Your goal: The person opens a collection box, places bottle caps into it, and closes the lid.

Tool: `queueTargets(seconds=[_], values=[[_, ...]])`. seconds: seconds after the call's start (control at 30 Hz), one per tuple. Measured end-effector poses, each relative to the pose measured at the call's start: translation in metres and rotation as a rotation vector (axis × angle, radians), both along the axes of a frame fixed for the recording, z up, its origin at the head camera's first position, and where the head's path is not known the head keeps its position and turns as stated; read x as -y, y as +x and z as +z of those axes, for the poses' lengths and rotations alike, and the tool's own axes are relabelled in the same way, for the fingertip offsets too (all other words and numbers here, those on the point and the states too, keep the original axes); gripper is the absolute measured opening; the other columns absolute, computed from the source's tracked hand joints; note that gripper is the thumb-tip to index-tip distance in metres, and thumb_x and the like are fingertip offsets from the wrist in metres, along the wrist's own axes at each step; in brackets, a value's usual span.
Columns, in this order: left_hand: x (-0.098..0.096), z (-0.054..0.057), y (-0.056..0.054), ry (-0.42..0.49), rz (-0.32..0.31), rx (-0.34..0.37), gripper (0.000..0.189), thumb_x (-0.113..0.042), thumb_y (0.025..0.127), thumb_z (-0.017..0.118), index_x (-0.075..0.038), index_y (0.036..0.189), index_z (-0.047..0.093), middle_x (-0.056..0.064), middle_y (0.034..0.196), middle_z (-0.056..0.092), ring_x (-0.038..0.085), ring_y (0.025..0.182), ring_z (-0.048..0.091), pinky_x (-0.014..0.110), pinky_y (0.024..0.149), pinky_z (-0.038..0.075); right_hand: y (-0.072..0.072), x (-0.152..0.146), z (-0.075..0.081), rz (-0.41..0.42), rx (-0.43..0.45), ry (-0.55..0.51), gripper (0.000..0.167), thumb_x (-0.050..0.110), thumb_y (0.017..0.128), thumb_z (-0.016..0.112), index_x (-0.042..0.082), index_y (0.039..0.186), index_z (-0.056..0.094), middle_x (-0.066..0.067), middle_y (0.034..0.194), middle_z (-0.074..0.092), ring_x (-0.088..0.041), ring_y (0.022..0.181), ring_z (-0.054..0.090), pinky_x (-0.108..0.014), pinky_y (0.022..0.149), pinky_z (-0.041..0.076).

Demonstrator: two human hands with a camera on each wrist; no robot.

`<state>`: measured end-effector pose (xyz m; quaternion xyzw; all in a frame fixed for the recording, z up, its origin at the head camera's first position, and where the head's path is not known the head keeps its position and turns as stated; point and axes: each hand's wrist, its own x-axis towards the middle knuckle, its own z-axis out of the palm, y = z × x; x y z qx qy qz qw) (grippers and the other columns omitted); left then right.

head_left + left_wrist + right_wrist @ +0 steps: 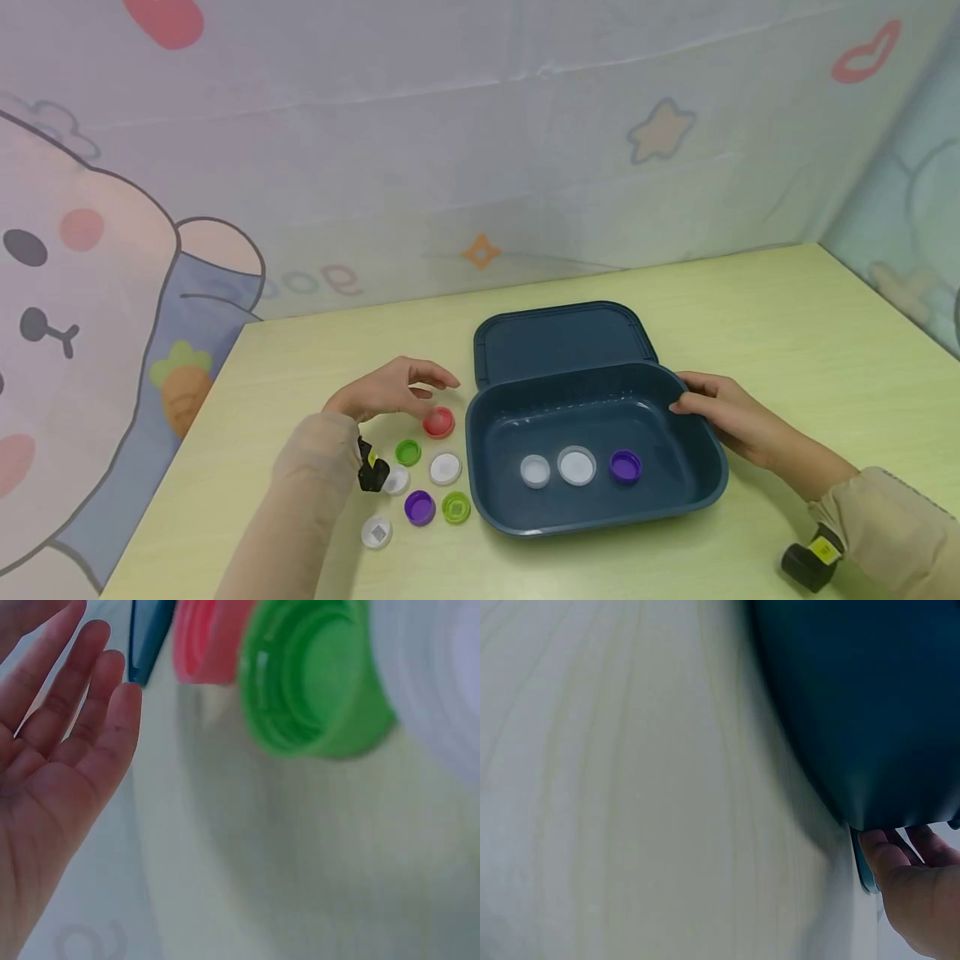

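My left hand (390,390) is over a red bottle cap (438,422), its thumb tip right at the cap's edge in the head view. In the left wrist view its fingers (97,705) are loosely extended, with nothing between them. My right hand (735,417) grips the right rim of a dark blue plastic box (600,521), thumb over the edge. Inside the box lie a clear-white cap (536,472), a larger white cap (577,466) and a purple cap (626,467). The right wrist view shows the box's outer wall (870,712) beside the fingers.
Left of the box lie a green cap (408,452), a purple cap (420,507), a lime-green cap (456,507) and several white caps (446,469). A matching dark blue lid (562,337) lies behind the box. A printed cloth (450,150) hangs along the table's back edge.
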<state>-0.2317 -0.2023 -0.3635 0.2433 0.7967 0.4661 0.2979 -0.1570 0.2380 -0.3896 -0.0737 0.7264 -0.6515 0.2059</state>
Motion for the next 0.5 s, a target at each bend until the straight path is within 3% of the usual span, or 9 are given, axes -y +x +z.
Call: queueTargets(seconds=[0.3,0.5], values=[[0.001,-0.015,0.006,-0.104,0.04,0.032,0.055,-0.007,0.072,0.076,-0.007,0.124,0.059,0.007,0.121,0.059,0.024,0.113,0.05,0.043,0.101,0.037,0.0,0.001,0.001,0.007,0.005,-0.004,0.054,0.008,0.09,0.051,-0.016,0.134,0.031,-0.002,0.107,0.06,-0.014,0.091,0.06,-0.029,0.079,0.053],[-0.001,-0.018,0.007,-0.158,0.05,0.04,0.056,-0.006,0.067,0.08,-0.01,0.12,0.062,0.003,0.114,0.061,0.021,0.103,0.054,0.035,0.092,0.044,0.0,0.001,0.001,0.005,0.003,-0.003,0.053,0.008,0.09,0.051,-0.016,0.133,0.032,-0.001,0.106,0.06,-0.013,0.09,0.06,-0.028,0.079,0.052]])
